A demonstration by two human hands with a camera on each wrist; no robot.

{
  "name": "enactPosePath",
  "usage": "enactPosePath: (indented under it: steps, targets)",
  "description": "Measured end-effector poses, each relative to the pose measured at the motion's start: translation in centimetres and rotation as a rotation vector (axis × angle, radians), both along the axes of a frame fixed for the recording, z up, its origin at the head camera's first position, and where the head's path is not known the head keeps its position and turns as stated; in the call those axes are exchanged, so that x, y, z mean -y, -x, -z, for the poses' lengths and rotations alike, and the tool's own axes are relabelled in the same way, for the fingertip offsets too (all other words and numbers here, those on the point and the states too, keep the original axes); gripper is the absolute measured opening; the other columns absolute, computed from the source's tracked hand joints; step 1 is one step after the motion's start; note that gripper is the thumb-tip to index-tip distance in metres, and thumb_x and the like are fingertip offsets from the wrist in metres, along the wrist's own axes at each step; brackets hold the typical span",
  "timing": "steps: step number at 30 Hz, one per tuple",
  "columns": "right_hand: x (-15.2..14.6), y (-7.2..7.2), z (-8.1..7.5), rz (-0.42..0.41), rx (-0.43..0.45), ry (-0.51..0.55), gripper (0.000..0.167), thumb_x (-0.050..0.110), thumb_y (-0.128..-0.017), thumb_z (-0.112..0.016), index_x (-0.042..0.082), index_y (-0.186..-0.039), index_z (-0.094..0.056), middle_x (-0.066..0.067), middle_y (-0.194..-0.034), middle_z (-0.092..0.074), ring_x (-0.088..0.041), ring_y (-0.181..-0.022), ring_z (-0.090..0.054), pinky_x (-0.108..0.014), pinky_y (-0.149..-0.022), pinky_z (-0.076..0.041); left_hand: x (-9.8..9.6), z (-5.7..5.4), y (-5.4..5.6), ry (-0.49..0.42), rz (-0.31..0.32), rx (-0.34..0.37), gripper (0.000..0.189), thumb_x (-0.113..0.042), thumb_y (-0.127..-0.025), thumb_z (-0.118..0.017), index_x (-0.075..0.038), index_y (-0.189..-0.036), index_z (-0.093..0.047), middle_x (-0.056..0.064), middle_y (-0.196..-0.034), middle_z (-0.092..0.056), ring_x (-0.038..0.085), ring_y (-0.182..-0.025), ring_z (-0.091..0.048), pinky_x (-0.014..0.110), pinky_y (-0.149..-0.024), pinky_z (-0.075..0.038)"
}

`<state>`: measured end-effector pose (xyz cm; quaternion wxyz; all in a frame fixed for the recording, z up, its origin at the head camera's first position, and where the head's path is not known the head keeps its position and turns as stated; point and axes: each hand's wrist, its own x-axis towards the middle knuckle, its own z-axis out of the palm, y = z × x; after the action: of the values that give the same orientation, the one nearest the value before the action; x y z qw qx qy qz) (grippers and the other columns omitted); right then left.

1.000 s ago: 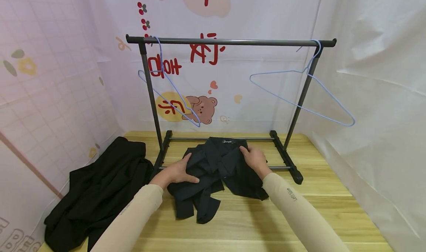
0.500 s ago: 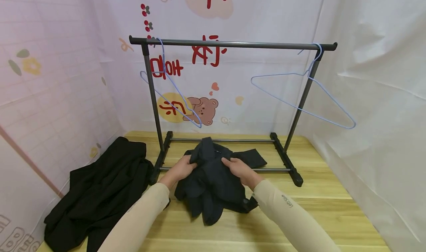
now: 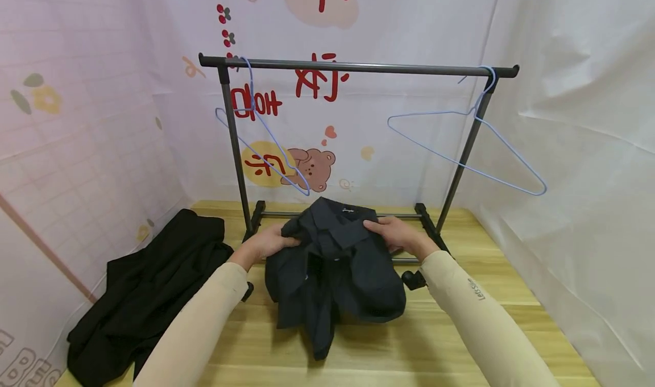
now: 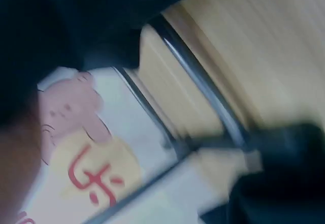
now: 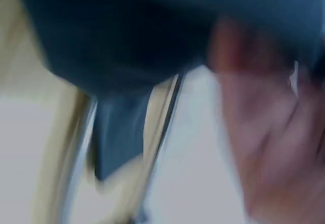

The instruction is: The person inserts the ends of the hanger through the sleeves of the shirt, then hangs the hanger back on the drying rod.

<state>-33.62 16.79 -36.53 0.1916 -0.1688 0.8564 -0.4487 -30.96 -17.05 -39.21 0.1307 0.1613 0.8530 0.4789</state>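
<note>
Both hands hold a dark collared shirt [image 3: 370, 273] by its shoulders in the middle of the head view. Its collar and neck label face up, and its lower part hangs toward the person in folds. My left hand [image 3: 267, 242] grips the left shoulder, thumb on top. At the right shoulder, my right hand [image 3: 400, 233] pinches the cloth beside the collar, with its other fingers underneath. The left wrist view has the shirt [image 4: 96, 21] blurred at upper left. In the right wrist view, the right hand [image 5: 274, 132] reaches under the dark cloth [image 5: 127, 41].
A black garment rack [image 3: 358, 66] stands behind the shirt on the wooden table [image 3: 491, 319]. Blue wire hangers hang from its bar, the left hanger [image 3: 276, 142] and the right hanger [image 3: 435, 113]. A heap of black clothing [image 3: 164, 284] lies at the left.
Half a second ago the shirt was bunched between closer hands. Now it is raised and spread wider, with the right hand moved right and the neck label in view again.
</note>
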Motion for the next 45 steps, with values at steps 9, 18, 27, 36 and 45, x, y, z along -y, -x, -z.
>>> enactPosePath:
  steps: [9, 18, 27, 36, 45]
  targets:
    - [-2.0, 0.9, 4.4, 0.287, -0.440, -0.513, 0.046, 0.049, -0.102, -0.051, 0.010, -0.083, -0.067, -0.003, -0.070, -0.058, -0.021, -0.063, -0.055, -0.037, -0.059, -0.042, 1.3, 4.1, 0.6, 0.692, -0.239, -0.424, 0.032, -0.019, -0.091, -0.074, -0.011, -0.122, -0.069, 0.011, -0.113, -0.070, 0.034, -0.102, -0.065, 0.065, -0.093, -0.042]
    - [-1.2, 0.2, 5.0, 0.122, -0.545, -0.633, 0.061, 0.039, -0.096, -0.066, 0.007, -0.145, -0.050, -0.025, -0.136, -0.054, -0.039, -0.107, -0.063, -0.055, -0.088, -0.050, 2.4, 4.6, 0.1, 0.693, -0.226, -0.266, 0.059, -0.032, -0.094, -0.066, -0.007, -0.145, -0.049, 0.021, -0.135, -0.057, 0.043, -0.119, -0.054, 0.066, -0.098, -0.037]
    - [0.1, 0.3, 3.7, -0.130, -0.672, -0.646, 0.059, 0.010, -0.096, -0.063, 0.015, -0.151, -0.043, -0.026, -0.153, -0.032, -0.047, -0.133, -0.041, -0.060, -0.106, -0.034, -3.1, 1.3, 1.3, 0.411, -0.156, -0.282, 0.056, -0.022, -0.103, -0.047, -0.006, -0.155, -0.031, 0.020, -0.154, -0.036, 0.041, -0.140, -0.034, 0.057, -0.112, -0.027]
    - [-0.3, 0.9, 5.0, 0.006, -0.231, -0.446, 0.101, 0.031, -0.090, -0.075, 0.007, -0.160, -0.007, -0.023, -0.159, -0.023, -0.041, -0.145, -0.025, -0.055, -0.113, -0.026, -6.2, 2.2, 1.9, 0.321, -0.174, -0.058, 0.071, -0.026, -0.101, -0.060, -0.004, -0.157, -0.023, 0.021, -0.154, -0.037, 0.038, -0.141, -0.035, 0.053, -0.112, -0.030]
    - [-0.3, 1.2, 5.5, 0.091, -0.398, -0.365, 0.086, 0.037, -0.085, -0.080, 0.008, -0.153, -0.035, -0.018, -0.147, -0.047, -0.038, -0.130, -0.048, -0.055, -0.104, -0.039, -6.0, 2.5, 2.3, 0.165, -0.214, -0.118, 0.052, -0.012, -0.095, -0.068, -0.004, -0.144, -0.050, 0.015, -0.116, -0.057, 0.031, -0.109, -0.054, 0.044, -0.091, -0.042]
